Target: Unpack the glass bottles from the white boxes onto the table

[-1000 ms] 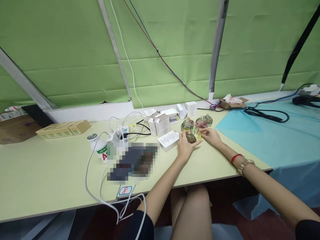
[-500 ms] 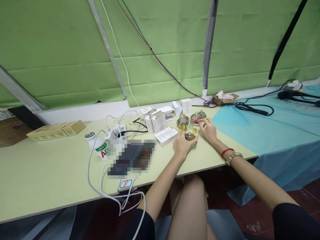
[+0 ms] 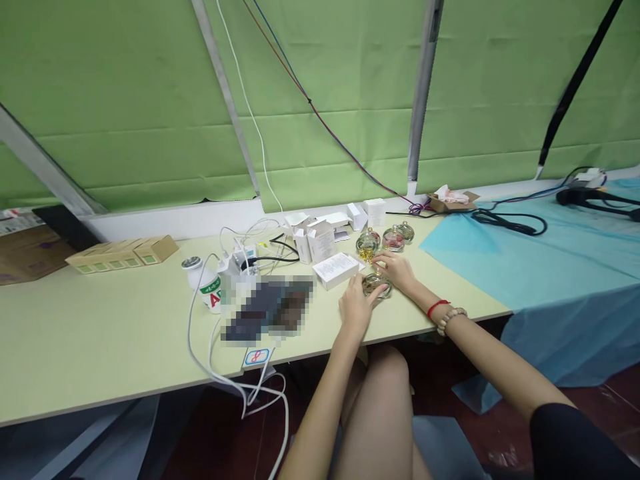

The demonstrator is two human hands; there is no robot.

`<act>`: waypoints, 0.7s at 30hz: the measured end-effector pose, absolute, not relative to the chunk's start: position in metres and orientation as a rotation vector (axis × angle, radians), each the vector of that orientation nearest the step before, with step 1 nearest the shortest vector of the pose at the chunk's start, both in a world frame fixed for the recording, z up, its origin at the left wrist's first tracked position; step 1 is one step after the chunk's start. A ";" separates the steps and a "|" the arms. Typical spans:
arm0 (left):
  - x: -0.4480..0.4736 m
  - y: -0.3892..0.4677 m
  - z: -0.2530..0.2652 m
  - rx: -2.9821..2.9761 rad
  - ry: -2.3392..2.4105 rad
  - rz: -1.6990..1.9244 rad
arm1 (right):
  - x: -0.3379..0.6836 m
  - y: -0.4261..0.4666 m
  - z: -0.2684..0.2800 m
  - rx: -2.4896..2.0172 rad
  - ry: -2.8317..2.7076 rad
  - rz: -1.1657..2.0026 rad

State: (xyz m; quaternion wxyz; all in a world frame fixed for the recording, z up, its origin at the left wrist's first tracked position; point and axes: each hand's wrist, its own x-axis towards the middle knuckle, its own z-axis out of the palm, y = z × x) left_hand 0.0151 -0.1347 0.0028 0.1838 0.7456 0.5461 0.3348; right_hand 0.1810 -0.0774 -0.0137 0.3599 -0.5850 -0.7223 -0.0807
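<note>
My left hand [image 3: 356, 307] is curled round a small round glass jar [image 3: 376, 287] on the table near its front edge. Just above that jar, my right hand [image 3: 397, 270] has its thumb and fingertips drawn together; whatever they pinch is too small to make out. Behind the fingers stand shiny gold-coloured pieces [image 3: 367, 255], partly hidden. More round glass jars sit farther back: a clear one [image 3: 368, 241], a reddish one [image 3: 393, 240] and another clear one [image 3: 407, 232]. A closed white box [image 3: 336, 271] lies flat to the left of my left hand.
Opened white cartons [image 3: 321, 241] stand behind the flat box. To the left are a blurred-out dark object [image 3: 267, 310], a white bottle [image 3: 205, 287], tangled white cables [image 3: 193, 360] and brown boxes [image 3: 123, 255]. Blue cloth [image 3: 565, 267] covers the right side, with black cable [image 3: 515, 223].
The glass jar and my left hand have come nearer the front edge. My right hand has moved left from the back jars to just above the jar in my left hand.
</note>
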 end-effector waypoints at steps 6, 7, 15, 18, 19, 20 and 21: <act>0.015 -0.135 0.004 2.022 1.499 1.046 | 0.184 -0.070 -0.018 -1.592 -1.829 -0.126; 0.015 -0.135 0.004 2.023 1.488 1.051 | 0.184 -0.069 -0.018 -1.608 -1.819 -0.103; 0.019 -0.126 -0.006 1.975 1.270 1.228 | 0.180 -0.080 -0.012 -1.460 -1.750 -0.136; 0.019 -0.122 -0.009 1.959 1.239 1.264 | 0.177 -0.089 -0.010 -1.405 -1.740 -0.132; 0.018 -0.121 -0.009 1.966 1.233 1.262 | 0.176 -0.092 -0.010 -1.397 -1.754 -0.128; 0.018 -0.121 -0.009 1.976 1.227 1.255 | 0.176 -0.095 -0.010 -1.393 -1.773 -0.125; 0.017 -0.122 -0.008 1.981 1.225 1.245 | 0.175 -0.097 -0.010 -1.391 -1.795 -0.121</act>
